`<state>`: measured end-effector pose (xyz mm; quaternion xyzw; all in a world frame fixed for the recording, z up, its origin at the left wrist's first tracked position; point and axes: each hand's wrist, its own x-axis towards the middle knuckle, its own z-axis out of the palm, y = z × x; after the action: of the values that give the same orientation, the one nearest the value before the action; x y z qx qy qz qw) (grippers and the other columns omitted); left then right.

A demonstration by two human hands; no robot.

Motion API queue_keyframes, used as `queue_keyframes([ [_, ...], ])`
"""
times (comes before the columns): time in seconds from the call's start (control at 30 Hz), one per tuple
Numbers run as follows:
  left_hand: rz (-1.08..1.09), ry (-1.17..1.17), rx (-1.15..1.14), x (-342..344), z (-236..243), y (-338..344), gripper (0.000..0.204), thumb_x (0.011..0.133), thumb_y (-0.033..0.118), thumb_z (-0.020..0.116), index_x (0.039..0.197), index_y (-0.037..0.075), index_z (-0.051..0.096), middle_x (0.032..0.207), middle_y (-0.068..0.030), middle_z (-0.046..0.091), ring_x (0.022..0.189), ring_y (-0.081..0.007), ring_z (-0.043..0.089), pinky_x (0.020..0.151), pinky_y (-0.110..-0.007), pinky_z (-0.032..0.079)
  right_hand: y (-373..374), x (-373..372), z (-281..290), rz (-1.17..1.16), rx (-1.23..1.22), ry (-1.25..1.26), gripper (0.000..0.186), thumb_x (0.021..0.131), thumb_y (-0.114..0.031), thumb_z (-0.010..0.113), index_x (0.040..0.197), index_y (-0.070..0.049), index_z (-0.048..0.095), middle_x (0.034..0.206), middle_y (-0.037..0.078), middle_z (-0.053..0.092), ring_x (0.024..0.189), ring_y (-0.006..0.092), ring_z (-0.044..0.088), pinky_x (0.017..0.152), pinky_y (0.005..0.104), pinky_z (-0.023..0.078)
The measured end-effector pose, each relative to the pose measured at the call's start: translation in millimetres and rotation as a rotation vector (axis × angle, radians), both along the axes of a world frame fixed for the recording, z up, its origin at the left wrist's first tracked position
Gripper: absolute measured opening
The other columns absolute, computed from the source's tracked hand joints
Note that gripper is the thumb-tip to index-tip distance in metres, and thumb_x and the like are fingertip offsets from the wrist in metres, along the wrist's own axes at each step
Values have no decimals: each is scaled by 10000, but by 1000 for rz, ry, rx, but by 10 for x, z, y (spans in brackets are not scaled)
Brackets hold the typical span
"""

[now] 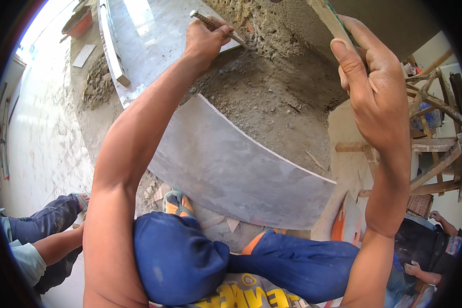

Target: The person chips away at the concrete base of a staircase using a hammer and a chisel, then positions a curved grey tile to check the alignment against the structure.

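Note:
My left hand [203, 42] grips a slim metal rod [200, 17] at the edge of the upper grey slab [141, 43], beside rough, broken mortar [259, 41]. My right hand [367, 87] is closed round a narrow, pale strip with a green edge [327, 15], raised at the upper right; its far end is out of frame. A second grey slab [241, 169] lies in front of my knees, with gritty rubble [272, 118] behind it. A pale straight bar [113, 56] rests along the upper slab's left side.
An orange bucket [79, 25] and a small white tile [83, 55] sit upper left, near heaped mortar [97, 84]. Wooden trestles [436, 154] stand at right. A co-worker's legs and arm [46, 241] are at lower left; another person's arms [431, 277] show at lower right.

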<state>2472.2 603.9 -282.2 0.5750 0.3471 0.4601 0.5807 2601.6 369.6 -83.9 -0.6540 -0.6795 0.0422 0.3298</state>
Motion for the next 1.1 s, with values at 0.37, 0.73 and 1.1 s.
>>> queue_keyframes([
  [0.37, -135, 219, 422, 70, 178, -371, 81, 987, 23, 635, 996, -3, 712, 1018, -119, 757, 948, -198, 738, 861, -322, 642, -56, -34, 46, 25, -24, -48, 393, 1044, -186, 617, 1417, -63, 604, 646, -2, 505, 557, 93, 440, 526, 267, 347],
  [0.73, -45, 354, 620, 86, 399, -561, 54, 900, 9, 708, 932, 37, 742, 850, -127, 757, 782, -202, 737, 720, -369, 568, 199, -143, -23, 165, 108, -434, 346, 996, -147, 654, 1324, -40, 643, 925, 233, 708, 669, 362, 637, 660, 363, 514],
  [1.1, -47, 360, 652, 157, 261, -439, 118, 930, 98, 726, 1000, 6, 747, 859, -138, 760, 791, -217, 737, 731, -376, 563, 174, -197, -88, 141, 214, -299, 315, 1006, -135, 646, 1300, -20, 650, 1071, 229, 726, 839, 280, 743, 762, 368, 555],
])
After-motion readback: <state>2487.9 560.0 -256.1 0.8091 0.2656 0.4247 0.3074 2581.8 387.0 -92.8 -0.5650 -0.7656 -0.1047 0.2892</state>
